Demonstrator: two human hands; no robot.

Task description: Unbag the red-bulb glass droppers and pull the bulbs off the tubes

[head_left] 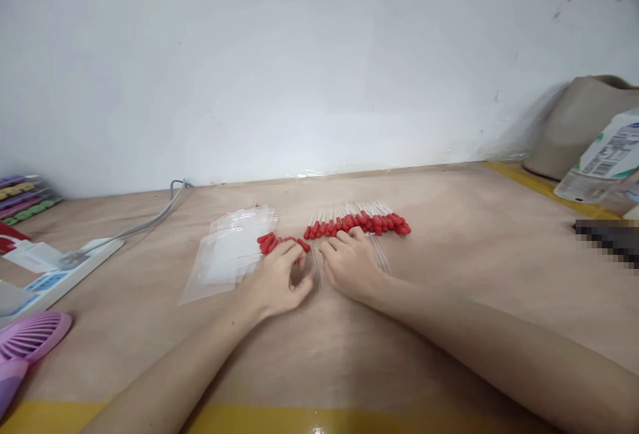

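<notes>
Your left hand (284, 282), thumb spread, is at a cluster of red bulb-shaped tips (268, 243); just beyond your right hand (352, 265), grip unclear, lies a row of thin white red-tipped sticks (367, 223). You're seemingly gathering; the next move needs a light touch.

Table (449, 221) layout: row of sticks (329, 226) mid-table, wall (299, 74) behind.
Bag stack (219, 254) left of row; smaller stick cluster (268, 243) at stack's right edge, by left hand (282, 281); right hand (352, 264) just before row. Far left: power strip (47, 281), fan (37, 337) nearer. Far right: bottle (612, 158) before container (564, 121).
</notes>
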